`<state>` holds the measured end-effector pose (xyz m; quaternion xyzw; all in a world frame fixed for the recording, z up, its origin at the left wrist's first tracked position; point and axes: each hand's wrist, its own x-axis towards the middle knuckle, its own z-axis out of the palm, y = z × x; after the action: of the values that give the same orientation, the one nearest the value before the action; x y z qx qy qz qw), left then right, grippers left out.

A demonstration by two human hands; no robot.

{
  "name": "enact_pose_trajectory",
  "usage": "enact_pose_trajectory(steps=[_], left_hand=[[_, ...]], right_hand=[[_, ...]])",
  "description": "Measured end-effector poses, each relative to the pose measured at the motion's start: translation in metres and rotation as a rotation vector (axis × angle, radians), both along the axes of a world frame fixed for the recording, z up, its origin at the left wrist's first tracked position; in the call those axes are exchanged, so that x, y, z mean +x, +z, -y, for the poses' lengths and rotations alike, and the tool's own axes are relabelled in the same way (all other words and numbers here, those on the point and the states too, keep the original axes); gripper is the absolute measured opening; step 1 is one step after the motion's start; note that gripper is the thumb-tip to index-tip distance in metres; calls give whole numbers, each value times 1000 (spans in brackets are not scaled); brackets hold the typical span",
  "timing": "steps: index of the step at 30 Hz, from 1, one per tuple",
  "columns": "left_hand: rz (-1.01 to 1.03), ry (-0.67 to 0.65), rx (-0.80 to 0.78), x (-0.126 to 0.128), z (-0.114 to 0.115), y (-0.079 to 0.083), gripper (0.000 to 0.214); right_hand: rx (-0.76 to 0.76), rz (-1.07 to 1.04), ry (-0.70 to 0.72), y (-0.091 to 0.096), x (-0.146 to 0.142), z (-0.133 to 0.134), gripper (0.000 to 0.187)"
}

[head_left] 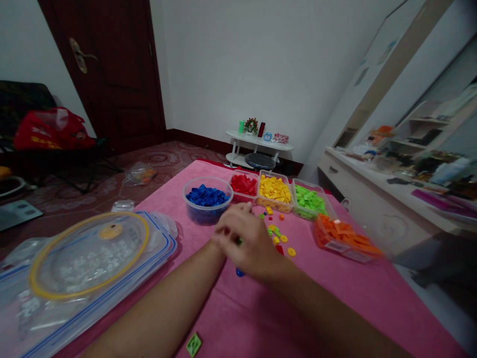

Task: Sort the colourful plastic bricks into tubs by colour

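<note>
Both my forearms meet over the middle of a pink tablecloth [335, 298]. My right hand [253, 248] lies on top with its fingers curled leftward, covering most of my left hand [219, 247], whose fingers are hidden. A small green piece [239, 242] shows between the two hands, and I cannot tell which hand holds it. A blue piece [240, 272] peeks out just below them. Loose yellow, green and red bricks [278, 237] lie right beside the hands. Behind stand a round tub of blue bricks [207, 199] and boxes of red [244, 185], yellow [275, 190], green [308, 200] and orange bricks [345, 237].
Clear plastic lids [93, 258], one round with a yellow rim, are stacked at the table's left. A green tile [194, 344] lies near the front edge. A white dresser [372, 194] stands on the right; a small white table [257, 144] and a dark door [108, 69] are behind.
</note>
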<state>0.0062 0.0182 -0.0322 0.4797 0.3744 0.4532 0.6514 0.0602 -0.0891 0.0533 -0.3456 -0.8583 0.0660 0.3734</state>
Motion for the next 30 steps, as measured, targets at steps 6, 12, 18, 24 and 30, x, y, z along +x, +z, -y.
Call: enact_pose_trajectory(steps=[6, 12, 18, 24, 30], left_hand=[[-287, 184, 503, 2, -2, -9, 43], [-299, 149, 521, 1, -5, -14, 49], [-304, 146, 505, 2, -4, -14, 50], [-323, 169, 512, 3, -5, -14, 49], [-351, 172, 512, 3, -4, -14, 49]], right_hand=[[143, 350, 507, -82, -10, 76, 20], [56, 384, 298, -84, 2, 72, 14], [-30, 205, -64, -60, 61, 53, 14], [-158, 148, -563, -43, 124, -18, 29], [-281, 484, -944, -49, 131, -80, 28]])
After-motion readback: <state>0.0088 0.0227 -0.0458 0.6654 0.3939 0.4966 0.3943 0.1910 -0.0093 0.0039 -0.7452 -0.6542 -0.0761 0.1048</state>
